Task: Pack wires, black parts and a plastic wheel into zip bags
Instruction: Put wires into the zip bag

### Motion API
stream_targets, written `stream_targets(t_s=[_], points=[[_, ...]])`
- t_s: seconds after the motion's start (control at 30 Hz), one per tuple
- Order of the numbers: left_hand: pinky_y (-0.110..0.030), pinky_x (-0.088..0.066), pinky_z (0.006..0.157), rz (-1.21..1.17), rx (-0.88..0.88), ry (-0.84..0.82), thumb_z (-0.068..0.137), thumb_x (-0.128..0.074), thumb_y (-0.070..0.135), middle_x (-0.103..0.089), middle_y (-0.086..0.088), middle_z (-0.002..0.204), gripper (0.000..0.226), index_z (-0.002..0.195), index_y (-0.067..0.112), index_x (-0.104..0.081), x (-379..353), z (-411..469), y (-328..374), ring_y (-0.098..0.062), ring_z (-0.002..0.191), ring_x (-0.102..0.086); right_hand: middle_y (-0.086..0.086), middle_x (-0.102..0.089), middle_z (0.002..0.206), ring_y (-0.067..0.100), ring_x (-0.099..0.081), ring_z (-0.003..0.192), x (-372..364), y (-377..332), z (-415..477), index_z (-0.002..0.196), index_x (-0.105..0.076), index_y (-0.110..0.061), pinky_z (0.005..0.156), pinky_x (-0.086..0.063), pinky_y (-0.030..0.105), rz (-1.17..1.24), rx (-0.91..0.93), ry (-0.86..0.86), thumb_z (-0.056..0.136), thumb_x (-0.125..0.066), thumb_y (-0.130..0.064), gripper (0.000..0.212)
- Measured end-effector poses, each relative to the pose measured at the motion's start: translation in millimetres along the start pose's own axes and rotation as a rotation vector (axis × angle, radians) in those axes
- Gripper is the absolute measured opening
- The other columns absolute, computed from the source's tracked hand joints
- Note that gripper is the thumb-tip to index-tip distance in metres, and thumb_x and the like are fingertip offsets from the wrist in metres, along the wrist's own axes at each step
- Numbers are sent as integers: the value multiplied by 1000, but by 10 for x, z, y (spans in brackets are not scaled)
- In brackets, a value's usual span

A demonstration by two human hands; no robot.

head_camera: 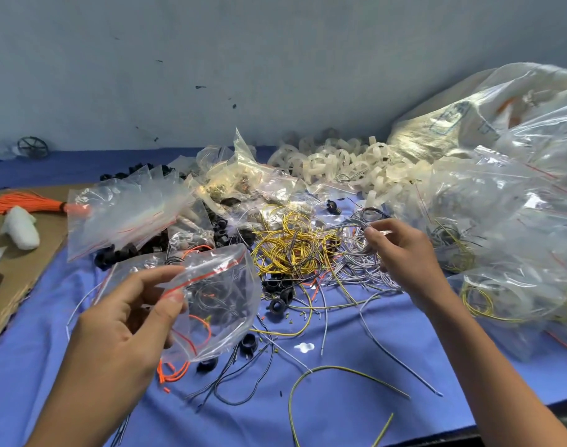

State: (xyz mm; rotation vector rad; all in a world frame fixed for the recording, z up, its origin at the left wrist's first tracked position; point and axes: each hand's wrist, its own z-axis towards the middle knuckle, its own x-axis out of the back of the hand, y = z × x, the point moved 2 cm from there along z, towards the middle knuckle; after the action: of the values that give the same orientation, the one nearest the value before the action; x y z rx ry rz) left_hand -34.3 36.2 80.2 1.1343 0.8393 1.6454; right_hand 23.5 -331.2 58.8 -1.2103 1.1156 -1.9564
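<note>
Left hand [124,321]: thumb and fingers pinch the red-striped mouth of a clear zip bag [220,301], held raised above the blue cloth [340,411]. The mouth gapes open, and thin dark and orange wires lie inside. Right hand [401,253]: thumb and forefinger are closed on a few strands of the grey wires [356,269], lifted from the tangle beneath.

Just left of that tangle, and mixed with it, lies a heap of yellow wires [288,246]. Black parts [278,304] lie loose on the cloth between the bag and the wires. More of them lie under a pile of empty bags [124,208] at left. White plastic rings [337,162] are heaped at the back near the wall. Large filled plastic sacks [507,201] occupy the right side. Cardboard [14,279] at far left carries an orange wire bundle [21,201]. A dark spoked wheel [33,146] stands by the wall, far left.
</note>
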Motion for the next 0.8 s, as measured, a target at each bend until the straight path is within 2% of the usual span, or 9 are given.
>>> stream_targets(t_s=[0.1, 0.17, 0.23, 0.3, 0.37, 0.5, 0.63, 0.7, 0.8], points=[[-10, -43, 45, 21, 14, -9, 79, -64, 40, -69, 7, 81, 25, 102, 49, -69, -11, -1, -4, -8, 55, -57, -1, -66, 66, 8, -41, 43, -10, -79, -135, 95, -69, -19, 40, -34, 19, 279, -60, -69, 95, -62, -22, 8], [-10, -44, 46, 29, 28, -12, 78, -62, 42, -68, 8, 82, 26, 103, 50, -68, -17, -4, 7, -10, 58, -58, 5, -62, 72, 13, -37, 44, -15, -127, -214, 98, -69, -18, 40, -32, 20, 388, -92, -99, 96, -59, -17, 10], [-12, -45, 46, 47, 41, -14, 78, -62, 44, -65, 8, 82, 28, 105, 51, -67, -21, -12, 21, -15, 61, -58, 5, -62, 72, 14, -37, 45, -11, -174, -288, 99, -71, -17, 40, -32, 21, 485, -106, -147, 96, -56, -11, 16], [-16, -48, 48, 50, 50, -18, 78, -62, 44, -62, 9, 83, 30, 108, 50, -66, -37, -20, 34, -18, 62, -59, 1, -60, 68, 13, -38, 44, 6, -225, -361, 100, -73, -17, 40, -31, 21, 576, -116, -239, 93, -56, -8, 21], [-25, -52, 52, 36, 62, -25, 78, -63, 46, -61, 9, 84, 32, 110, 49, -65, -61, -29, 49, -24, 63, -60, 3, -55, 65, 12, -37, 44, -4, -289, -446, 104, -74, -16, 40, -31, 20, 633, -113, -369, 84, -62, -13, 23], [-37, -55, 53, 37, 47, -33, 72, -60, 59, -60, 11, 84, 39, 110, 49, -64, -118, -53, 69, -24, 62, -59, 19, -49, 72, 11, -38, 43, -134, -406, -616, 110, -73, -13, 40, -30, 20, 667, -121, -531, 81, -66, -20, 31], [-47, -58, 61, 74, 31, -49, 75, -59, 61, -62, 11, 87, 42, 115, 48, -62, -130, -69, 51, -25, 64, -62, 40, -38, 72, 13, -37, 42, -330, -530, -754, 113, -71, -14, 42, -33, 21, 666, -101, -624, 84, -67, -23, 31], [-49, -58, 61, 91, 30, -57, 76, -58, 62, -62, 11, 87, 42, 115, 49, -62, -133, -86, 46, -24, 65, -62, 32, -40, 71, 14, -38, 44, -422, -575, -802, 112, -72, -16, 43, -35, 23, 669, -102, -647, 87, -68, -21, 26], [-44, -59, 60, 146, 30, -89, 78, -56, 61, -62, 13, 86, 40, 116, 50, -61, -165, -140, 69, -16, 66, -61, 16, -50, 67, 14, -41, 46, -573, -678, -892, 112, -72, -18, 44, -38, 25, 608, -38, -697, 90, -65, -20, 22]])
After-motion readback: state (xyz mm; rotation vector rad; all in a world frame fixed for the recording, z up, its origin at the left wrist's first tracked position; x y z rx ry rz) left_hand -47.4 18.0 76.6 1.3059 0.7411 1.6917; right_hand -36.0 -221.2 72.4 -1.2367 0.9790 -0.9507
